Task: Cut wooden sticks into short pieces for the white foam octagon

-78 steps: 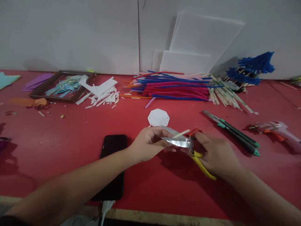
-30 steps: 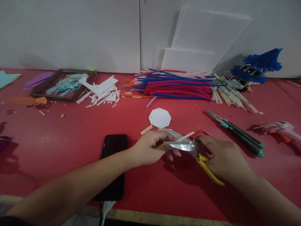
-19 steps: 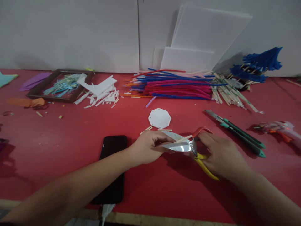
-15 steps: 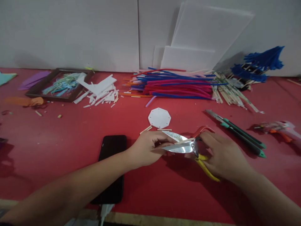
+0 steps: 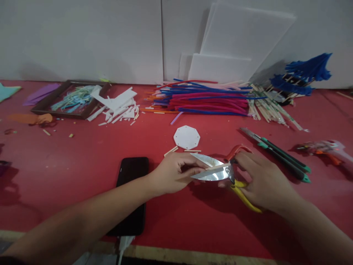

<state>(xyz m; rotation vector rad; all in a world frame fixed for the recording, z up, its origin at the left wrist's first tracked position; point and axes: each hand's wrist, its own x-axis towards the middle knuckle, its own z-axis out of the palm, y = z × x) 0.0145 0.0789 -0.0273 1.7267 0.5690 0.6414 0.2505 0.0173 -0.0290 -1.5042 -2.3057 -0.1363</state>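
Observation:
My right hand (image 5: 257,180) is closed on the scissors (image 5: 213,173), which have one red and one yellow handle; their blades stand apart and point left. Between the blades lies a thin wooden stick (image 5: 217,168), pinched at its left end by my left hand (image 5: 175,172). Just beyond my left hand, a white octagonal piece (image 5: 186,137) with small holes near its edge rests on the red table (image 5: 176,228). Short sticks (image 5: 171,151) lie by its near edge.
A black phone (image 5: 129,217) lies under my left forearm. Pipe cleaners (image 5: 209,101) and white scraps (image 5: 118,106) are at the back. A green-black cutter (image 5: 284,156) and a glue gun (image 5: 325,148) lie right. A brown frame (image 5: 82,116) is back left.
The scissors and my right hand have shifted slightly right. The stick now reaches between the blades near the pivot, and my left hand has hardly moved.

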